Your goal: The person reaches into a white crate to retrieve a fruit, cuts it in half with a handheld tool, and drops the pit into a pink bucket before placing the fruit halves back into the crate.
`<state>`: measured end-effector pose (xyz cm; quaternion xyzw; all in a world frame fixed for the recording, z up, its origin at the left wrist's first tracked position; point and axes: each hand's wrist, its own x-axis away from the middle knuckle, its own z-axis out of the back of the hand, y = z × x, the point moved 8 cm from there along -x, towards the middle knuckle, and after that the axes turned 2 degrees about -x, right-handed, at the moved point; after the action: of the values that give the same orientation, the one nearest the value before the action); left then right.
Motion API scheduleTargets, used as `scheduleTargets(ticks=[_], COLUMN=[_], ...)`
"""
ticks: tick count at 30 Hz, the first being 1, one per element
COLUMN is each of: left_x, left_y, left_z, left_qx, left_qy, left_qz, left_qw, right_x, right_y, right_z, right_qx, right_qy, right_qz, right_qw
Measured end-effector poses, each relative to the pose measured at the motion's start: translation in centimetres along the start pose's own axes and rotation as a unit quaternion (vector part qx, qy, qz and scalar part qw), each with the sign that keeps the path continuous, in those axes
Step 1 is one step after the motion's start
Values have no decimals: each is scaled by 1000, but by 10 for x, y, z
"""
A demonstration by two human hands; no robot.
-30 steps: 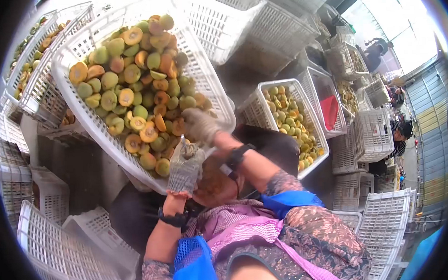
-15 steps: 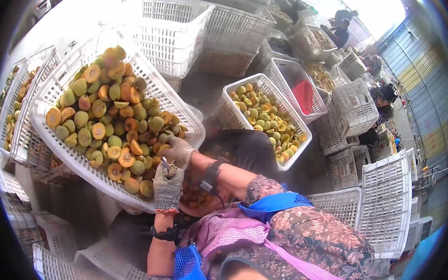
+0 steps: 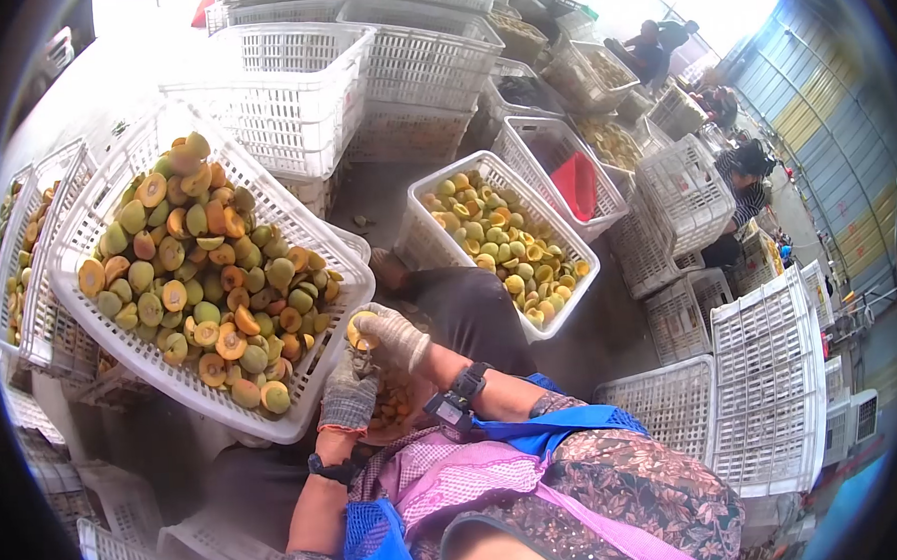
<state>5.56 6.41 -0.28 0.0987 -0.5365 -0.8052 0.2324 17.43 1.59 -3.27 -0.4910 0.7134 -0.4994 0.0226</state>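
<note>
A halved fruit [image 3: 362,330] with yellow flesh is held in my gloved right hand [image 3: 395,339], just past the near corner of a large white crate. My left hand [image 3: 348,391], in a grey knitted glove, is closed right below it; in this view I cannot make out what its fingers hold. Green and orange fruit, many pieces cut in half, is heaped in the tilted white crate [image 3: 189,406] at the left. Below my hands, between the legs, lie orange pieces [image 3: 392,398], partly hidden by my wrists.
A second white crate [image 3: 581,292] of halved fruit stands right of my knee. Behind it a crate holds a red object [image 3: 574,185]. Stacked empty crates [image 3: 291,122] rise at the back; more crates [image 3: 768,386] lie at the right. A person in stripes [image 3: 743,182] is further off.
Both hands have moved away from the heap, toward my body, and a halved fruit now shows in my right hand. The view has shifted, so the crates appear further left.
</note>
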Motion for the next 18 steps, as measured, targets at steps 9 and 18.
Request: scheduleTargets(ticks=[9,18], left_x=[-3,-12], left_y=[-14,-34], left_z=[-8,-3], left_qx=[-60,24], left_qy=[12,-14], left_qz=[-85,55], left_qw=[994,998], right_x=[9,12], right_y=[-4,2], right_z=[-16,-34], right_qx=[-114,-61], right_qy=[-13,-51], right_qz=[-44,-51], right_qw=[992,996])
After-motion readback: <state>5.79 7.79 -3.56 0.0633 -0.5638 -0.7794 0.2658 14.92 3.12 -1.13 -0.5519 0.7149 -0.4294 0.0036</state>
